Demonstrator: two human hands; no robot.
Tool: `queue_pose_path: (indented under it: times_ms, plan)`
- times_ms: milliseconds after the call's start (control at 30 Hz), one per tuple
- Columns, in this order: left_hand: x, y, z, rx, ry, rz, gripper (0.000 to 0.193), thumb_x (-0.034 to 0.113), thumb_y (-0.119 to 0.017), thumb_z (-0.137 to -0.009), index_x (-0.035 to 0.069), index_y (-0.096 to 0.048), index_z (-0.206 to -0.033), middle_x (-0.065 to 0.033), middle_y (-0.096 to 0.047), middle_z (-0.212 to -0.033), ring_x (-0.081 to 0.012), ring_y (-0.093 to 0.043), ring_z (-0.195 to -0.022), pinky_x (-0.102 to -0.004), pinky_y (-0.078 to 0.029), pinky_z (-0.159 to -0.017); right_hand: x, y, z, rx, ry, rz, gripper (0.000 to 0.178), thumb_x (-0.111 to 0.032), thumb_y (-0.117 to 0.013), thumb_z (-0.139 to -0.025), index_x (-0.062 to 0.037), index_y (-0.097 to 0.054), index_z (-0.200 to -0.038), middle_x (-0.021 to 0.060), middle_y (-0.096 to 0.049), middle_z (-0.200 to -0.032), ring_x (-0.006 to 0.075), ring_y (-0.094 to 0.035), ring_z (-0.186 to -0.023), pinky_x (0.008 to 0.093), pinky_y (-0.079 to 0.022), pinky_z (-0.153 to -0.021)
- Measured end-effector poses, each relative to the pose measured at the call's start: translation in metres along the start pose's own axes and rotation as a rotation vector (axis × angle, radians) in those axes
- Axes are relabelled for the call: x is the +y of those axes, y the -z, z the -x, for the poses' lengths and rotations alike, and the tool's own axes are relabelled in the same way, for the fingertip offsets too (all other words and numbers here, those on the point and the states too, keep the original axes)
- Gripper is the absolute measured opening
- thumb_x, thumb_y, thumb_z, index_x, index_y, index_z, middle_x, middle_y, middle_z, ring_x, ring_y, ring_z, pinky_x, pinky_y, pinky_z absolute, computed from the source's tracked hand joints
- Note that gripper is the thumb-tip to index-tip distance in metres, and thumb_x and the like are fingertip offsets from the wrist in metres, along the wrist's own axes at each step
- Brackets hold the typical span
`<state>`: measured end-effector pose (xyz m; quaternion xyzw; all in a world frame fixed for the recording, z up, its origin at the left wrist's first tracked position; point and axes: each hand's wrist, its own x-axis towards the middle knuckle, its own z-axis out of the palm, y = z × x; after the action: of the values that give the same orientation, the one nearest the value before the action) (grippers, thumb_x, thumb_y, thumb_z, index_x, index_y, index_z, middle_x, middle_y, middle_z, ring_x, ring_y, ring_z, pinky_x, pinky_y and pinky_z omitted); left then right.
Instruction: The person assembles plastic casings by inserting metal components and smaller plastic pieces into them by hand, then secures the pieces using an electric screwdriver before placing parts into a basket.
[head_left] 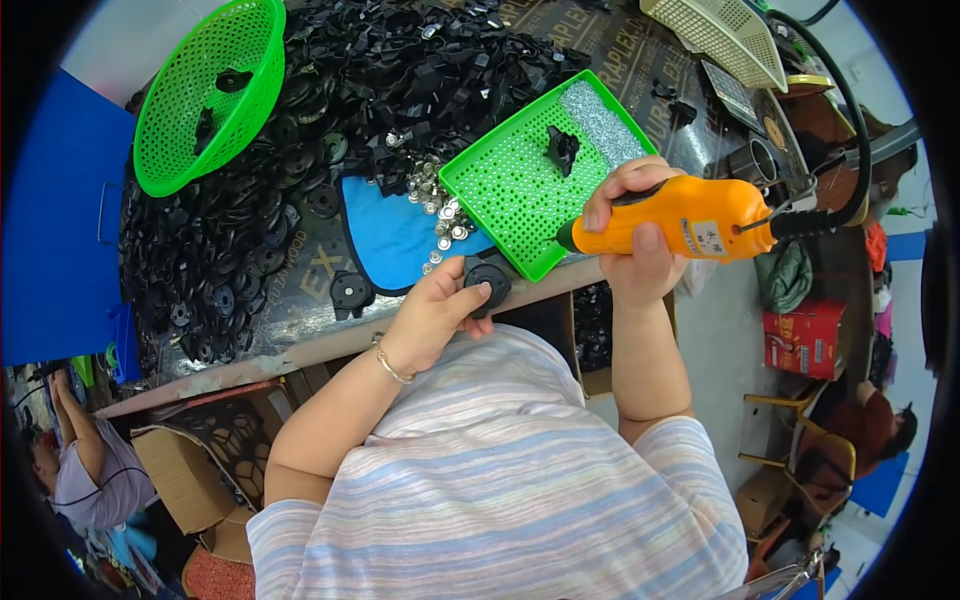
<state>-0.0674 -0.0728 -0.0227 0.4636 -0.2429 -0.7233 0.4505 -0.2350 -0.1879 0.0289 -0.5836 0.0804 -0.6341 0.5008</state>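
My left hand [440, 315] is closed around a round black plastic part [487, 287] just off the table's front edge. In my right hand [636, 235] is an orange electric screwdriver [690, 218], lying nearly level with its dark nose pointing left and its black cord leaving on the right. The nose is apart from the black part and reaches over the corner of a green perforated tray [490, 195]. One black plastic piece [562, 150] lies in that tray, and small silver screws [605, 122] fill its far right compartment. Round silver metal pieces [445, 215] are scattered by a blue cloth [385, 240].
Heaps of black plastic parts [330, 90] cover the table's left and back. A green basket [160, 140] stands on them at the far left. A cream basket [720, 40] is at the back right. Cardboard boxes [185, 480] sit below the edge. Other people [870, 440] sit at both sides.
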Motion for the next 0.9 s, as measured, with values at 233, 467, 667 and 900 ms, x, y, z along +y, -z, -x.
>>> queue_pose_path:
  times_ms: [233,467,667,900]
  plan:
    - [0.001,-0.007,-0.005,-0.006,0.020,0.003,0.011,0.008,-0.049,-0.086,0.005,-0.045,-0.096,-0.0047,-0.056,-0.077,-0.0084,-0.046,-0.044,-0.0196,-0.035,-0.038,-0.002,0.000,0.001,0.032,-0.010,0.011,0.030,-0.017,-0.064,-0.079,0.0027,-0.050,-0.096,0.0099,-0.050,-0.084,0.0141,-0.054,-0.061,0.0241,-0.043,-0.057]
    - [0.000,-0.008,-0.010,0.004,-0.025,0.011,0.010,0.007,-0.049,-0.085,0.006,-0.045,-0.094,-0.0046,-0.055,-0.075,-0.0061,-0.039,-0.040,-0.0187,-0.028,-0.034,0.000,-0.001,0.001,-0.018,-0.056,-0.026,0.029,-0.018,-0.063,-0.079,0.0027,-0.049,-0.094,0.0096,-0.050,-0.084,0.0138,-0.053,-0.060,0.0248,-0.044,-0.055]
    - [-0.001,-0.009,-0.009,0.000,-0.023,-0.033,0.008,0.006,-0.048,-0.086,0.006,-0.046,-0.093,0.0009,-0.047,-0.067,-0.0050,-0.037,-0.040,-0.0196,-0.028,-0.035,-0.011,-0.003,-0.004,0.045,-0.054,-0.029,0.038,-0.028,-0.064,-0.078,0.0034,-0.048,-0.093,0.0112,-0.049,-0.084,0.0172,-0.054,-0.059,0.0252,-0.045,-0.055]
    - [-0.001,-0.008,-0.008,0.020,-0.026,-0.057,0.006,0.006,-0.049,-0.086,0.006,-0.045,-0.091,0.0011,-0.046,-0.066,-0.0051,-0.038,-0.041,-0.0197,-0.029,-0.035,-0.038,-0.022,-0.007,-0.208,-0.008,-0.161,0.046,-0.042,-0.055,-0.081,-0.0016,-0.042,-0.100,0.0119,-0.044,-0.089,0.0161,-0.048,-0.062,0.0268,-0.042,-0.055]
